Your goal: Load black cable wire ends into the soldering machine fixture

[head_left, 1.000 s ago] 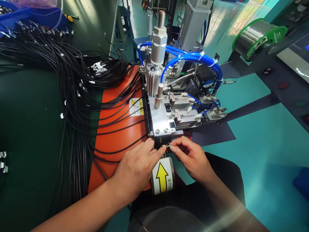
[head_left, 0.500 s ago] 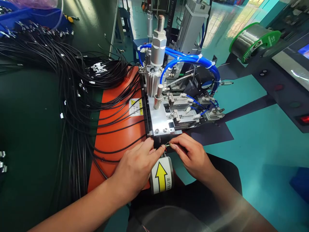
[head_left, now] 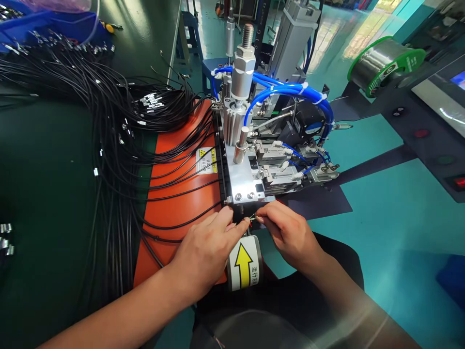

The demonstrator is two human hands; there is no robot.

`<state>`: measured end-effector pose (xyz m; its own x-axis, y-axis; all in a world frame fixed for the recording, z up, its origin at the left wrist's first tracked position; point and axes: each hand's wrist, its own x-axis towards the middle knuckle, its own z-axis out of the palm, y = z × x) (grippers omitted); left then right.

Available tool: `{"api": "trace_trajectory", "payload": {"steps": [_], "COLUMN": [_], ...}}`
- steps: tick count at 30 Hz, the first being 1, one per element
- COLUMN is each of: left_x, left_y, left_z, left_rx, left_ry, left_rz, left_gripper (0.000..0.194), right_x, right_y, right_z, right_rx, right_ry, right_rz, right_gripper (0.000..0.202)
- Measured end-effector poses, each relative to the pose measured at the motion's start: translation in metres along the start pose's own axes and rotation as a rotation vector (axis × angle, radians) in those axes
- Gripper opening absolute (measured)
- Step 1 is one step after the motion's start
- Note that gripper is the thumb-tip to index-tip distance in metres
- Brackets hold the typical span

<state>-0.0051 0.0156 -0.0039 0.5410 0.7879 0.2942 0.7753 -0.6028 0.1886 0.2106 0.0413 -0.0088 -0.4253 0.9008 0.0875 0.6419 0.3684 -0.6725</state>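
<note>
Thin coloured wires (head_left: pixel 251 221) show between my fingertips at the front edge of the metal machine (head_left: pixel 241 182). My left hand (head_left: pixel 210 247) lies over the near corner of the orange plate (head_left: pixel 174 206), its thumb and finger closed at the wires' left side; the cable under it is mostly hidden. From the right, my right hand (head_left: pixel 285 228) pinches the wire ends between thumb and index finger. Just below the fingertips is a white label with a yellow arrow (head_left: pixel 244 264). Black cables (head_left: pixel 181 198) run across the orange plate into the machine's left side.
A large bundle of black cables (head_left: pixel 112 194) hangs over the dark green table (head_left: pixel 47 203) at left. Blue air hoses (head_left: pixel 290 88) arch above the machine. At the upper right are a solder wire spool (head_left: pixel 378 65) and a dark control panel (head_left: pixel 432 126). A blue bin (head_left: pixel 61 29) stands upper left.
The whole view has shifted slightly, with the machine and table a little further right. Both hands stay at the wires, and the right fingertips have moved very slightly.
</note>
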Motion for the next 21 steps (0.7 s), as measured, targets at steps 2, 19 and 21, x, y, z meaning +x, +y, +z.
{"api": "trace_trajectory", "payload": {"steps": [2, 19, 21], "left_x": [-0.0001, 0.0001, 0.0003], "left_y": [-0.0003, -0.0003, 0.0001], "left_z": [-0.0002, 0.0007, 0.0003], "left_rx": [0.002, -0.015, -0.009], "left_ry": [0.002, -0.019, -0.017], "left_rz": [0.001, -0.007, -0.005], "left_gripper": [0.04, 0.04, 0.04], "right_x": [0.0001, 0.0005, -0.0008], "right_y": [0.0009, 0.0037, 0.0052], "right_z": [0.0009, -0.0016, -0.0016], "right_rx": [-0.02, -0.123, -0.114], "right_ry": [-0.009, -0.037, -0.035], "right_rz": [-0.005, -0.055, -0.062], "right_gripper": [0.012, 0.021, 0.021]}}
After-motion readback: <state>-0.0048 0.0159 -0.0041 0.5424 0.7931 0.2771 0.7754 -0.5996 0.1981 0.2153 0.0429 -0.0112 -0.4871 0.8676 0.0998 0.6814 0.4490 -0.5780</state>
